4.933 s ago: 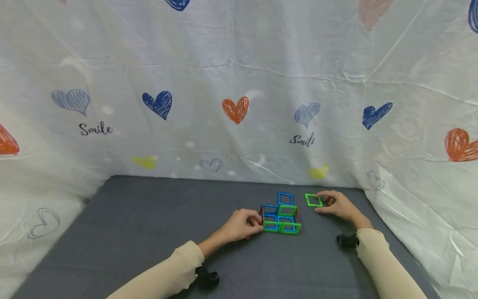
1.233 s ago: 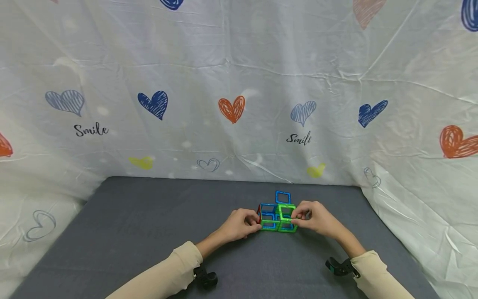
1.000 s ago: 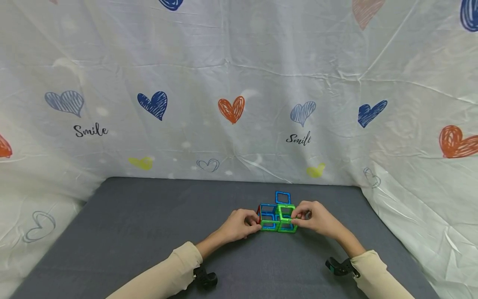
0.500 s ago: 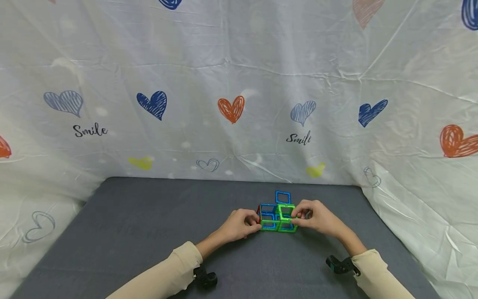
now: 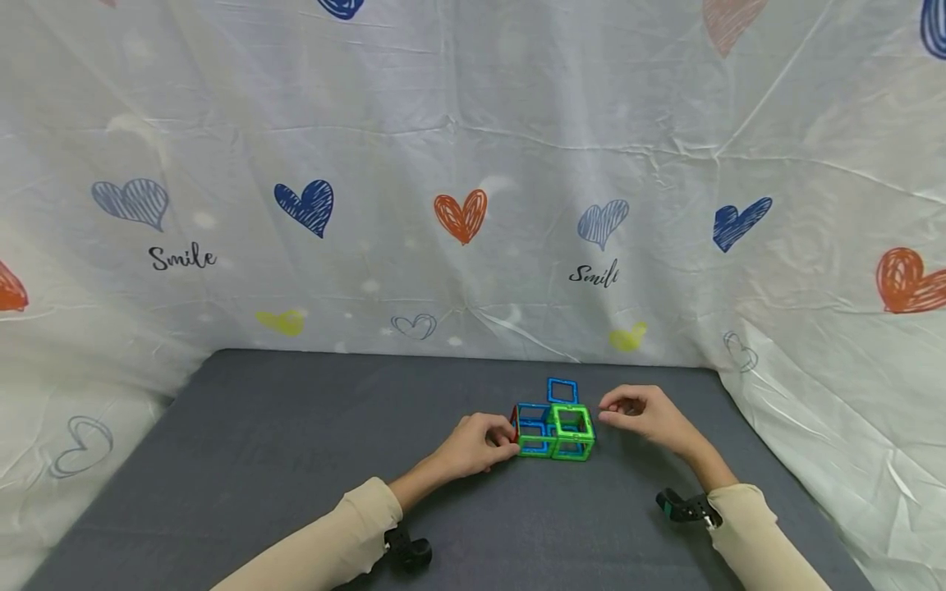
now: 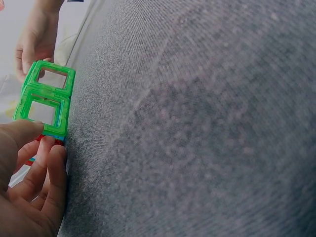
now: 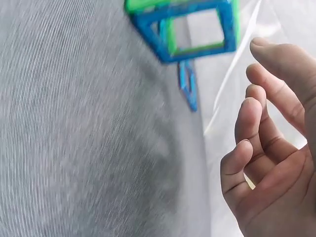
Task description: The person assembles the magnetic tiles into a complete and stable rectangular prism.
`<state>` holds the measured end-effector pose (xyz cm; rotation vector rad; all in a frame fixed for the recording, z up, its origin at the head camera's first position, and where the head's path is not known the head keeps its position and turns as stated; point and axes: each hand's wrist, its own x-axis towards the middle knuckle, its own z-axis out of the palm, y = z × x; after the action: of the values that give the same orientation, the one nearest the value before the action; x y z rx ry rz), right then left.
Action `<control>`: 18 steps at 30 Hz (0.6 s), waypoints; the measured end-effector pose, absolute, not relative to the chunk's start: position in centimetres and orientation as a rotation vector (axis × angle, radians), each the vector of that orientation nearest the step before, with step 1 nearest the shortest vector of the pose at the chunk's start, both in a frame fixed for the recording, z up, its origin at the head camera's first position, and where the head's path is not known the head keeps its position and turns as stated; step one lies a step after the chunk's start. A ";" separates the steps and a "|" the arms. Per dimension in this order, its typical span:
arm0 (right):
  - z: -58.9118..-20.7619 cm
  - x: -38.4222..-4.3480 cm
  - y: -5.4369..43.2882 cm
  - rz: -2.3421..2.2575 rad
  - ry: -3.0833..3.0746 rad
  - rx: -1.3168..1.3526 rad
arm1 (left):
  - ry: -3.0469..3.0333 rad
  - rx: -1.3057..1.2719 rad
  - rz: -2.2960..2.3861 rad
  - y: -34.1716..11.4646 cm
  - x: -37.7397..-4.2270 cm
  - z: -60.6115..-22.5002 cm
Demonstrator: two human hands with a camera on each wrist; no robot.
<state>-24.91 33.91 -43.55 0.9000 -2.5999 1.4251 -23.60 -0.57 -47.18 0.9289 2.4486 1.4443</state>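
A box of square magnetic tiles (image 5: 572,457) stands on the table, two cells wide, with blue and green frames. A green tile (image 5: 572,406) lies over the top of its right cell; the left cell's top is uncovered. My left hand (image 5: 476,443) pinches the red tile (image 5: 514,423) at the box's left end, thumb near the front edge of the green front tile (image 6: 47,129). Just right of the box, apart from it, is my right hand (image 5: 654,413), fingers loosely bent and holding nothing. Behind the box lies a single blue tile (image 5: 550,391).
A dark grey cloth (image 5: 310,427) covers the table. Behind it hangs a white curtain (image 5: 384,271) printed with hearts. Each wrist wears a black camera, the left one (image 5: 409,552) low over the cloth and the right one (image 5: 683,507) beside the sleeve.
My right hand took the green tile lying at the right, set it over the box's right cell, then released it and drew away rightward. My left hand stayed at the red end.
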 end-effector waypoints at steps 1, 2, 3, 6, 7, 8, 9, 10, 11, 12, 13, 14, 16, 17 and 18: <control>-43.8 -25.1 34.1 1.427 -2.599 0.892 | 2.447 0.934 1.448 -0.6 -23.6 -47.2; -44.0 -25.2 34.4 1.428 -2.601 0.884 | 2.445 0.934 1.451 -0.6 -23.6 -47.1; -44.2 -25.4 34.6 1.431 -2.602 0.876 | 2.442 0.934 1.452 -0.6 -23.6 -47.1; -44.8 -26.0 35.2 1.429 -2.606 0.865 | 2.436 0.937 1.456 -0.6 -23.5 -47.1; -45.0 -26.2 35.4 1.421 -2.610 0.864 | 2.432 0.937 1.461 -0.6 -23.6 -47.1; -45.2 -26.4 35.5 1.411 -2.614 0.866 | 2.432 0.931 1.457 -0.6 -23.6 -47.1; -45.3 -26.6 35.6 1.401 -2.621 0.868 | 2.434 0.929 1.457 -0.6 -23.6 -47.1; -45.4 -26.9 35.6 1.386 -2.629 0.871 | 2.434 0.925 1.455 -0.6 -23.6 -47.1; -45.6 -27.1 35.7 1.376 -2.638 0.873 | 2.438 0.919 1.450 -0.6 -23.6 -47.2; -45.7 -27.4 35.7 1.363 -2.644 0.880 | 2.436 0.919 1.453 -0.6 -23.7 -47.2; -45.8 -27.7 35.7 1.348 -2.650 0.885 | 2.436 0.916 1.452 -0.5 -23.7 -47.2; -45.9 -28.0 35.6 1.344 -2.654 0.889 | 2.438 0.915 1.449 -0.5 -23.7 -47.2; -46.0 -28.5 35.5 1.328 -2.668 0.897 | 2.439 0.917 1.446 -0.5 -23.7 -47.2; -46.1 -28.8 35.4 1.323 -2.674 0.902 | 2.439 0.920 1.447 -0.5 -23.7 -47.2; -46.1 -29.0 35.3 1.313 -2.681 0.908 | 2.439 0.921 1.447 -0.5 -23.7 -47.2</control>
<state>-29.04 35.30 -46.14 0.9080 -2.6811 1.3128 -23.66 -0.50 -47.23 0.9210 2.4394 1.4470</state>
